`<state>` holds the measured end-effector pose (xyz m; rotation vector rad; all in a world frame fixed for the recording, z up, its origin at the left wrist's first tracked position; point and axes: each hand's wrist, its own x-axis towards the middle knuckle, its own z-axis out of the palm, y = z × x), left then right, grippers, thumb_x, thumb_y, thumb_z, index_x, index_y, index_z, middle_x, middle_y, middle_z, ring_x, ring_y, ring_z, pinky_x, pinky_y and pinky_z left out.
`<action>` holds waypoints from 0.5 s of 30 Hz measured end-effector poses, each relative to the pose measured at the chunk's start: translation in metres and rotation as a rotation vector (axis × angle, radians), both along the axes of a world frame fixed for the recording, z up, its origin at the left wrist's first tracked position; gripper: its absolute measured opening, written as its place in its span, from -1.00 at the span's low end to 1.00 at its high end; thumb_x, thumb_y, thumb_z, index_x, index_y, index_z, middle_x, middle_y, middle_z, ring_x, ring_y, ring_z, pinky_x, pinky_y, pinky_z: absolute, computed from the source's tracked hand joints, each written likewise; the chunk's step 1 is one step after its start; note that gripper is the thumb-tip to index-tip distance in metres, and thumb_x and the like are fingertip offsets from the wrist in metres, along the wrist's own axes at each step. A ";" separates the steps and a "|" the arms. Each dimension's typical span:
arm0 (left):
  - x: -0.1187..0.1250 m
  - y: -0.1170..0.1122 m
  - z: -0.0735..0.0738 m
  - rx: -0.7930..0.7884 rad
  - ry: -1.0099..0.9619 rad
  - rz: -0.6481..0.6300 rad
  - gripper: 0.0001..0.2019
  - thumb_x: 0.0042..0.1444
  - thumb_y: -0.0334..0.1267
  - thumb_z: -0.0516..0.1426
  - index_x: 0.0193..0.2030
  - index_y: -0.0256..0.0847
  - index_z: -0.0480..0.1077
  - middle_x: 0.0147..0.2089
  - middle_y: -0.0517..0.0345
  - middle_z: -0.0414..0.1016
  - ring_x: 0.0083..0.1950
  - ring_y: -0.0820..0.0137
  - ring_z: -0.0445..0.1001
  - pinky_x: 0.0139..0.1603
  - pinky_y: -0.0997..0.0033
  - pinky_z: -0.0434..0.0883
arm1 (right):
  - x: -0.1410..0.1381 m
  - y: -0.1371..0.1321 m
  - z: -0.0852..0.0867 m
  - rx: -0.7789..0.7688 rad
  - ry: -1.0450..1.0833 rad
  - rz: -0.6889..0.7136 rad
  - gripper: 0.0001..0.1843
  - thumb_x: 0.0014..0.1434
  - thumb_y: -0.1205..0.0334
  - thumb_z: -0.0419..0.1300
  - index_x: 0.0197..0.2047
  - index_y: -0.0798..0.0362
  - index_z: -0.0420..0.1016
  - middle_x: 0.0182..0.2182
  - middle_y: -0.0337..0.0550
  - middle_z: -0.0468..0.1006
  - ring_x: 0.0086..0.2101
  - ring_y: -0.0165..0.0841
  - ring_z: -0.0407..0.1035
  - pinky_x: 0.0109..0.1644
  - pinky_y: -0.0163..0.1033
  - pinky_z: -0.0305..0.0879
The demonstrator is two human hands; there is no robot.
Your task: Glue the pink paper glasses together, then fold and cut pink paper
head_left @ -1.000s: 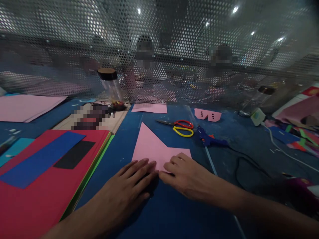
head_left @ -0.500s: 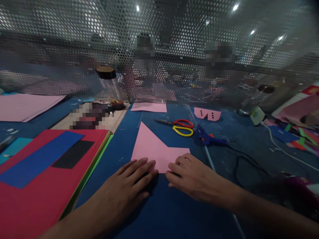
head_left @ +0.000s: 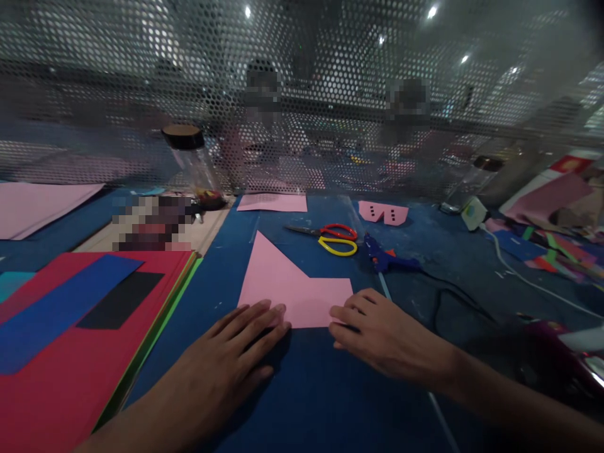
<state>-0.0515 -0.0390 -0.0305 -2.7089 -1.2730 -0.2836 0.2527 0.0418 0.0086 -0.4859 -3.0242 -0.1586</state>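
Since the earlier frames, the right hand [head_left: 384, 330] has been slid to the right along the near edge of the pink paper [head_left: 292, 292], so a wider gap is left between it and the left hand [head_left: 236, 349], which is kept at about the same spot on the paper. The paper is laid flat on the blue table [head_left: 302, 390], on the near side of the scissors [head_left: 321, 233]. The left fingers are stretched out, held fairly close together, and rested on the near left part. The right fingers are curled and narrowly spaced at the near right corner; whether the paper is pinched there cannot be told.

The near edge seems to be being smoothed or creased. This is best done with the sheet pinned firmly by the left hand, and with even pressure carried right to the corner. The sheet should not be dragged, or the edge may be skewed.
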 end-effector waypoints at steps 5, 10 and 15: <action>0.000 0.000 0.001 0.012 0.003 0.001 -0.46 0.38 -0.10 0.09 0.46 -0.01 0.14 0.45 0.15 0.27 0.43 0.17 0.24 0.37 0.11 0.28 | 0.011 0.001 -0.003 0.004 0.012 -0.020 -0.79 0.48 0.18 0.03 -0.03 0.05 0.45 -0.05 -0.08 0.57 -0.15 -0.21 0.38 -0.10 -0.08 0.21; 0.000 0.000 0.001 0.006 -0.011 -0.002 -0.48 0.40 -0.09 0.06 0.46 0.01 0.15 0.45 0.16 0.28 0.43 0.19 0.25 0.39 0.15 0.26 | 0.018 0.001 -0.004 0.012 0.047 -0.022 -0.78 0.48 0.21 0.03 -0.03 0.07 0.48 0.03 -0.08 0.56 -0.14 -0.22 0.38 -0.08 -0.06 0.23; 0.001 0.000 0.001 0.039 0.026 -0.008 -0.48 0.39 -0.08 0.07 0.45 -0.01 0.18 0.45 0.16 0.28 0.42 0.18 0.26 0.36 0.15 0.29 | 0.026 0.001 -0.004 -0.005 0.067 -0.035 -0.78 0.47 0.22 0.05 0.00 0.06 0.50 0.07 -0.08 0.56 -0.13 -0.23 0.39 -0.06 -0.07 0.25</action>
